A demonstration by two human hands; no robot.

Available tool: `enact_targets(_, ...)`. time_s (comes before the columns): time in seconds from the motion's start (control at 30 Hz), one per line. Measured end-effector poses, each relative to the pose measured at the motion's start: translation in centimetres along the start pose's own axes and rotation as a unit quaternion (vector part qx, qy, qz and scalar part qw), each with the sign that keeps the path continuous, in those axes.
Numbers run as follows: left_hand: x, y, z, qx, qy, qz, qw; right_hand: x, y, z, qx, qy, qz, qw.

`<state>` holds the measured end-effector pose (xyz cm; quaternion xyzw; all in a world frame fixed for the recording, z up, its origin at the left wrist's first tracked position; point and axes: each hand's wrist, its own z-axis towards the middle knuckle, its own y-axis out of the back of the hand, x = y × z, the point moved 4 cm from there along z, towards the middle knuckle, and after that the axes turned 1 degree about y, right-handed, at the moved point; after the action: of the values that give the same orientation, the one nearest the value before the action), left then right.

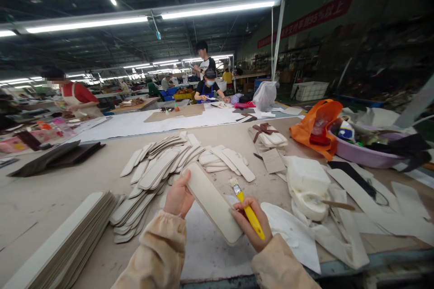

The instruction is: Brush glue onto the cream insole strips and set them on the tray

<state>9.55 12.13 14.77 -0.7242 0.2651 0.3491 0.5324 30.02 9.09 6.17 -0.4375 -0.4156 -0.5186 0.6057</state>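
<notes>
My left hand [178, 198] grips the far end of a long cream strip with rounded ends [212, 203], held above the table. My right hand [252, 228] supports the strip's near end and also holds a yellow-handled brush [247, 210], bristles pointing up and away. Beyond the strip lies a fanned spread of several similar strips [156, 174]. A white glue pot [310, 203] with a stick in it stands to the right of my right hand.
A stack of strips [68, 239] lies at the near left. Right of me are an orange bag [313, 126], a purple basin [366, 153] and white scraps [373, 216]. Dark sheets [57, 156] lie far left. Other people work at tables behind.
</notes>
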Motion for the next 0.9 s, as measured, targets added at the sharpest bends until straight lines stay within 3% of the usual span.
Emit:
enact_targets(0.13,-0.7,0.8,0.4,-0.017,-0.002,-0.014,1.000,-0.3,-0.2,0.0,0.002,0.002,-0.009,1.000)
enact_targets(0.7,0.2,2.7,1.8,-0.072,-0.016,-0.054,0.996,-1.1,-0.2,0.0,0.022,0.026,-0.075,0.997)
enact_targets(0.8,2.1,2.5,0.4,-0.061,-0.017,-0.048,0.997,-1.3,-0.4,0.0,-0.007,0.030,-0.083,0.996)
enact_targets(0.9,5.8,2.4,-2.0,-0.016,0.019,-0.027,0.999,-1.6,-0.5,-0.1,-0.039,0.031,-0.091,0.995)
